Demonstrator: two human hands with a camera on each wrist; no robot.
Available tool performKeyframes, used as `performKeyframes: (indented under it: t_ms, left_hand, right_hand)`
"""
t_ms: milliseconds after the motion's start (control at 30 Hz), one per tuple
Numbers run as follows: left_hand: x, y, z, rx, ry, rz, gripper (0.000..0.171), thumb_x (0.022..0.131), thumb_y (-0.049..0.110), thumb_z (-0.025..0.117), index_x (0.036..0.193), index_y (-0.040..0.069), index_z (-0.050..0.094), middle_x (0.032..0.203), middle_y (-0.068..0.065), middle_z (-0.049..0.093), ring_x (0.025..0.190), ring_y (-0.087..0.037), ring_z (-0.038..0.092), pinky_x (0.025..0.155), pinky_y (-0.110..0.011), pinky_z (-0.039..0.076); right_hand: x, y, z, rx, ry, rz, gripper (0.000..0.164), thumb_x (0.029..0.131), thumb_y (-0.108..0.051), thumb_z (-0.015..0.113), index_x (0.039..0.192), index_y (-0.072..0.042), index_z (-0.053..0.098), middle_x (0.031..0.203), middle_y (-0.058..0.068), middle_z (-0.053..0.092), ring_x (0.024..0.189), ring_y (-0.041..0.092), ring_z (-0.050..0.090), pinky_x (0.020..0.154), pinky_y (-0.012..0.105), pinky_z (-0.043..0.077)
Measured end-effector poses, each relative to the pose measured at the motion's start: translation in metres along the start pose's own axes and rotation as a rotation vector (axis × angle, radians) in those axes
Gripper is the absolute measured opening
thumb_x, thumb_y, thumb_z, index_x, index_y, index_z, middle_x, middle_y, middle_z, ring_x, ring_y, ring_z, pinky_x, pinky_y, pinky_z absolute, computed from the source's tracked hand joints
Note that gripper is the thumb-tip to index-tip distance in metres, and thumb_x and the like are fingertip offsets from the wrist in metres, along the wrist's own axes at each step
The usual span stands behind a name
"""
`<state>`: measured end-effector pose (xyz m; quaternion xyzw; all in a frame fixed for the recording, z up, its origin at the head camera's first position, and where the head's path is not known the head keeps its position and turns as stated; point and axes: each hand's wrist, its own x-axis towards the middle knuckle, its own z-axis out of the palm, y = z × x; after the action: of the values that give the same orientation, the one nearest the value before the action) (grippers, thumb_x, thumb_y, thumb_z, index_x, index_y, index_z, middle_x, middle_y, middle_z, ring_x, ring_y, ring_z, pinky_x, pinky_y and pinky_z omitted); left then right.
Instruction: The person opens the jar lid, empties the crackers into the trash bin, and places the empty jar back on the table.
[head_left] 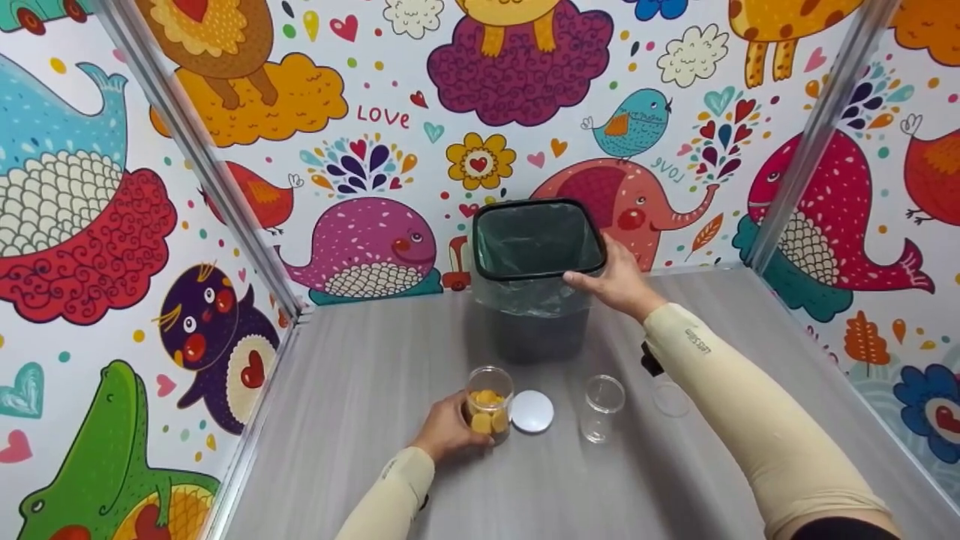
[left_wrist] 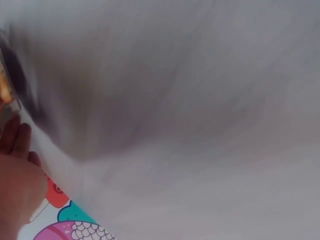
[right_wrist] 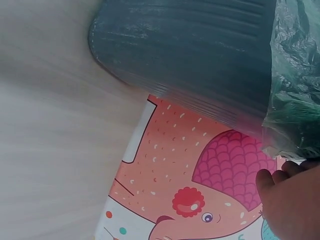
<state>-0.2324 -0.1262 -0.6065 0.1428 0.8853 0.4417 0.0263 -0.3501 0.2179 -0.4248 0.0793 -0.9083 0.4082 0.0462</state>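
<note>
In the head view, my left hand (head_left: 450,429) grips a clear plastic jar (head_left: 501,382) by its left side. Yellow-orange pieces fill the lower part of that jar, and its mouth has no lid on. Only a sliver of the jar and part of the left hand (left_wrist: 20,185) show in the left wrist view. At the back, my right hand (head_left: 619,281) holds the right side of a dark trash bin (head_left: 536,337), thumb over its black rim. A translucent bag lines the bin. In the right wrist view, the fingers (right_wrist: 280,175) sit beside the bag's edge (right_wrist: 295,100).
A round white lid (head_left: 532,412) lies just right of the held jar. Further right stand an empty clear jar (head_left: 602,409) and a flat transparent disc (head_left: 671,400), partly behind the right arm. Cartoon-printed walls (head_left: 480,97) enclose the grey table (head_left: 360,375) at the back and sides.
</note>
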Motion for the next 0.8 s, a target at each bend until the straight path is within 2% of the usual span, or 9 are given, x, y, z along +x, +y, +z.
performKeyframes:
  t_ms: [133, 300, 400, 600, 800]
  left_hand:
    - [-0.003, -0.001, 0.0, 0.003, 0.02, 0.01, 0.077, 0.056, 0.023, 0.097, 0.122, 0.003, 0.062, 0.111, -0.003, 0.068, 0.101, -0.023, 0.062, 0.094, -0.046, 0.048]
    - [-0.006, -0.004, -0.004, -0.012, 0.058, -0.042, 0.085, 0.059, 0.025, 0.095, 0.131, 0.003, 0.056, 0.118, -0.005, 0.065, 0.107, -0.023, 0.06, 0.1, -0.047, 0.045]
    - [-0.01, -0.006, -0.009, -0.028, 0.101, -0.067, 0.084, 0.061, 0.025, 0.094, 0.132, 0.002, 0.054, 0.118, -0.006, 0.065, 0.108, -0.024, 0.059, 0.1, -0.048, 0.044]
    - [-0.014, -0.002, -0.032, -0.056, 0.206, -0.106, 0.081, 0.065, 0.024, 0.093, 0.131, 0.002, 0.052, 0.12, -0.009, 0.063, 0.11, -0.026, 0.058, 0.1, -0.05, 0.044]
    - [-0.008, 0.014, -0.061, -0.044, 0.311, -0.152, 0.082, 0.068, 0.021, 0.091, 0.136, 0.004, 0.049, 0.127, -0.011, 0.061, 0.115, -0.028, 0.056, 0.105, -0.051, 0.04]
  right_hand:
    - [0.0, 0.0, 0.001, -0.029, 0.0, 0.0, 0.124, 0.074, -0.07, 0.072, 0.158, -0.004, 0.01, 0.161, 0.021, 0.017, 0.146, 0.039, 0.015, 0.114, 0.062, 0.017]
    - [-0.002, 0.001, 0.0, -0.019, -0.003, 0.007, 0.125, 0.073, -0.072, 0.071, 0.159, -0.006, 0.009, 0.161, 0.019, 0.016, 0.146, 0.038, 0.015, 0.114, 0.061, 0.017]
    - [-0.002, 0.001, 0.0, -0.009, -0.007, 0.012, 0.126, 0.072, -0.073, 0.071, 0.159, -0.007, 0.009, 0.161, 0.019, 0.015, 0.146, 0.038, 0.013, 0.114, 0.062, 0.017]
    - [-0.001, 0.002, 0.0, -0.013, -0.009, 0.016, 0.127, 0.071, -0.075, 0.07, 0.159, -0.007, 0.008, 0.161, 0.02, 0.014, 0.146, 0.039, 0.013, 0.114, 0.062, 0.016]
    - [0.0, 0.002, 0.001, -0.002, -0.002, 0.005, 0.128, 0.068, -0.077, 0.07, 0.159, -0.008, 0.011, 0.161, 0.019, 0.016, 0.145, 0.038, 0.014, 0.114, 0.062, 0.017]
